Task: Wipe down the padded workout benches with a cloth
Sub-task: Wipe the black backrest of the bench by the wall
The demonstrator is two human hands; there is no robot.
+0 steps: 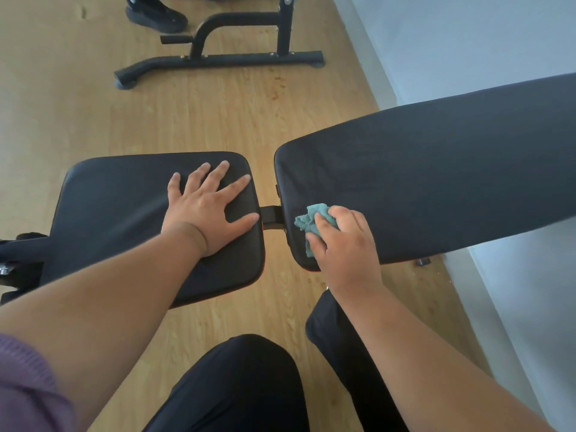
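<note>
benches under service: one bench with two black pads. back pad [436, 185] runs inclined up to the right, toward the wall [467, 35]. seat pad [131, 219] lies level at left, apart from the back pad, a frame bracket [271, 217] showing in the gap over the floor [187, 113]. a second frame [224, 48] stands well apart at top.

left hand [207, 213] lies flat on the seat pad, fingers straight and spread, holding nothing. right hand [344, 244] has fingers curled round a bunched teal cloth [307, 222], pressing it on the back pad's lower near corner, just beside the gap.

probable faults:
- cloth is wadded; contact patch is small, so strokes may leave unwiped strips.
- cloth sits at the pad edge; a stroke toward the gap may run it off the edge or snag it on the bracket.
- the left palm loads the seat pad; that area stays unwiped until the hand lifts, and may be marked again.
- most of the back pad lies beyond the cloth; the far end may be skipped if reach falls short.
</note>
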